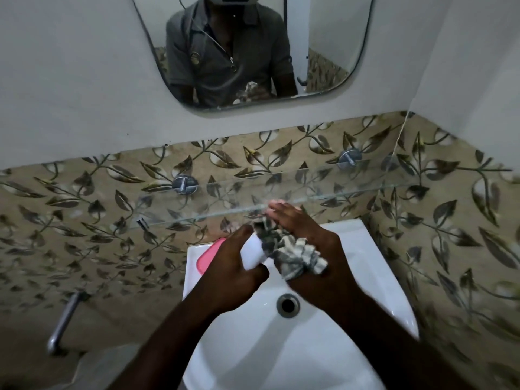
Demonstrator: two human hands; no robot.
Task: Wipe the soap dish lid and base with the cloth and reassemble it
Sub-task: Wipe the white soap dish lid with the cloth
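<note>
My left hand (230, 270) grips a white soap dish part (253, 253) above the basin; I cannot tell whether it is the lid or the base. My right hand (306, 237) presses a crumpled grey-and-white patterned cloth (295, 256) against that white part, fingers stretched over the top. A pink soap dish part (209, 256) lies on the back left rim of the sink, half hidden behind my left hand.
The white sink (374, 271) with its drain (287, 304) is below my hands. A glass shelf (225, 204) on metal brackets juts out just beyond my fingers. A mirror (253, 52) hangs above. A metal pipe (63, 322) sticks out at the lower left.
</note>
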